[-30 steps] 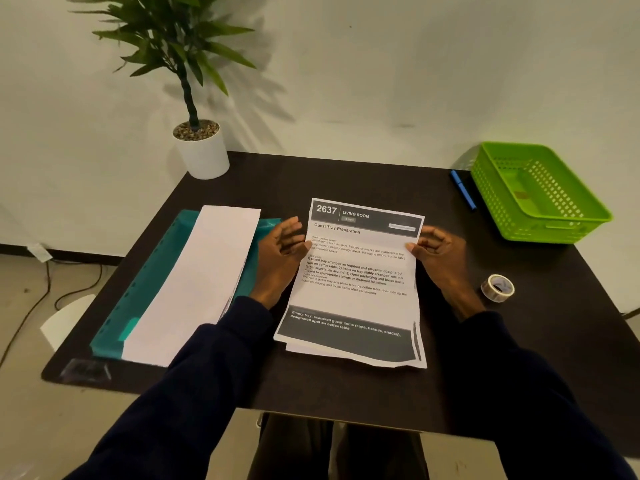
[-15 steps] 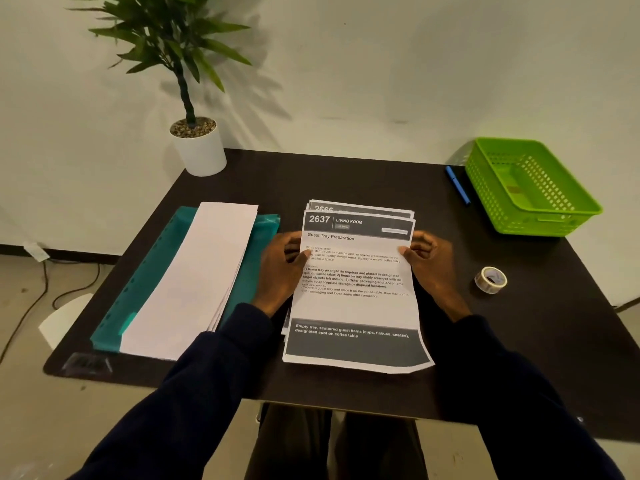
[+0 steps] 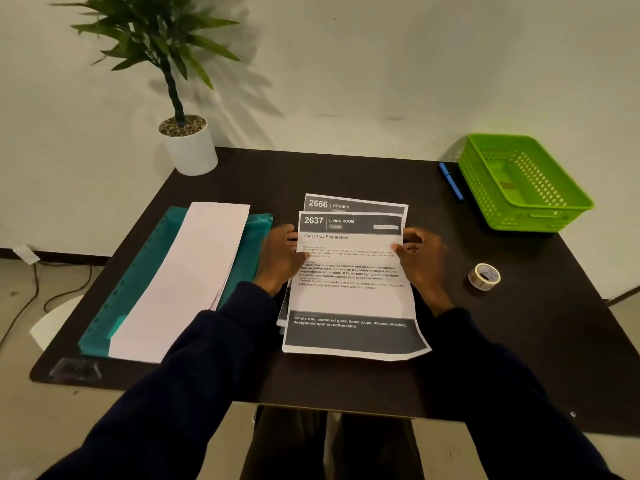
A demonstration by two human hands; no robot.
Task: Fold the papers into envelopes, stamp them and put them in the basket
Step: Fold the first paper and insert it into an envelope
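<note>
A printed sheet headed "2637 Living Room" (image 3: 349,299) lies on top of a small stack in the middle of the dark table. Behind its far edge shows the header of a second sheet, "2666 Kitchen" (image 3: 356,204). My left hand (image 3: 278,258) grips the top sheet's left edge and my right hand (image 3: 420,259) grips its right edge, thumbs on the paper. The green plastic basket (image 3: 554,206) stands at the far right of the table, holding only a small brownish item. A roll of clear tape (image 3: 484,276) lies right of my right hand.
A stack of blank white paper (image 3: 187,282) rests on a teal plastic folder (image 3: 138,282) at the left. A blue pen (image 3: 451,181) lies beside the basket. A potted plant (image 3: 188,143) stands at the far left corner. The table's front edge (image 3: 311,407) is near my lap.
Both hands have slid the top sheet toward me, uncovering the header of the sheet beneath it. The camera has tilted slightly.
</note>
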